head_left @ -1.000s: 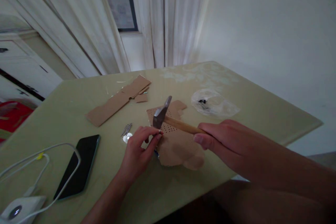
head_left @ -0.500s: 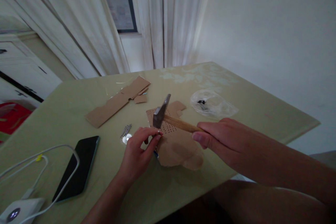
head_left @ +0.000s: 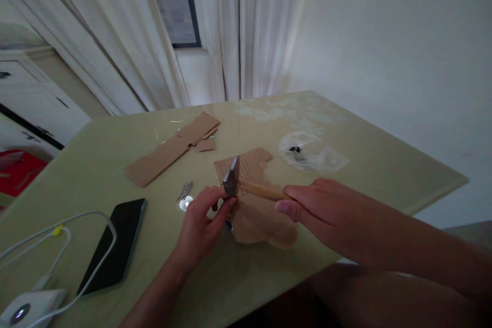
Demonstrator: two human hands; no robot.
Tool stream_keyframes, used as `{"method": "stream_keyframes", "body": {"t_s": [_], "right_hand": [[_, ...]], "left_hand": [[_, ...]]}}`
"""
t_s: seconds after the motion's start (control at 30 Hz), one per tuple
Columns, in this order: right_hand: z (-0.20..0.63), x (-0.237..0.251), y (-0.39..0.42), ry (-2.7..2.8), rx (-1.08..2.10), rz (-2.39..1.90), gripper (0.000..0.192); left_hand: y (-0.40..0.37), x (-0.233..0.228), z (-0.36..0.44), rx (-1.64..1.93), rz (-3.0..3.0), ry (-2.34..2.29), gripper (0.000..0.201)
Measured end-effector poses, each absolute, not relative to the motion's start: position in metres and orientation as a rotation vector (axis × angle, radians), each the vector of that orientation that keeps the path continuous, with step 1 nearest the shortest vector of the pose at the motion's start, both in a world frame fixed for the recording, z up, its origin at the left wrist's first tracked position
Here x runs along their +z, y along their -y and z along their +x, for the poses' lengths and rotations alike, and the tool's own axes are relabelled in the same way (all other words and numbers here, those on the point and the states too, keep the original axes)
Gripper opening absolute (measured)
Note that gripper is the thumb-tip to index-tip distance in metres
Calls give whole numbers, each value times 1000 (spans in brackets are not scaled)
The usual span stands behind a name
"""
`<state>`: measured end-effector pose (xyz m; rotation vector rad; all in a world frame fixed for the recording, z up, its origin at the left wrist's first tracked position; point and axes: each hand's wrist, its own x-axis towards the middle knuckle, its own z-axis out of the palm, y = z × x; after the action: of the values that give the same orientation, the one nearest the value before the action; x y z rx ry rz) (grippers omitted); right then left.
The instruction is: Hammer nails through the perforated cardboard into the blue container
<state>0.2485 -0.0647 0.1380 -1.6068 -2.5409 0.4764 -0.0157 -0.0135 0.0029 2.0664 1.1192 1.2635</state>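
Note:
My right hand (head_left: 321,205) grips the wooden handle of a small hammer (head_left: 242,186). The metal head is down by the fingertips of my left hand (head_left: 202,223). Those fingers are pinched together at the near left edge of a brown cardboard piece (head_left: 253,205) dotted with many small holes; whatever they hold is too small to make out. A few loose nails (head_left: 185,190) lie just left of my left hand, beside a small white disc (head_left: 185,204).
A long cardboard strip (head_left: 169,148) with scraps lies further back on the pale green table (head_left: 365,164). A clear plastic bag (head_left: 311,152) sits at the right. A black phone (head_left: 115,243), white cables (head_left: 57,230) and a white device (head_left: 23,310) occupy the near left.
The hammer head has swung down from above the cardboard to my left fingertips. My left hand has stayed in place.

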Motion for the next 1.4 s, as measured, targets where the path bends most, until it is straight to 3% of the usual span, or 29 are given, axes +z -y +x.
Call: {"method": "stream_keyframes", "body": {"t_s": [0.47,1.0,1.23,1.4], "right_hand": [[247,143,63,2563,556,-1640,51],[255,150,63,2507,365,-1597,55],[252,146,60,2582,485,-1616,53],[255,148,62,2552,389,-1598,53]], "left_hand": [[14,4,-15,1205,2046,-1140,14],[15,3,-15,1248,2012,-1085,12],[15,2,-15,1230,2012,-1105,12],[15,3,-15,1220,2013,-1101,13]]}}
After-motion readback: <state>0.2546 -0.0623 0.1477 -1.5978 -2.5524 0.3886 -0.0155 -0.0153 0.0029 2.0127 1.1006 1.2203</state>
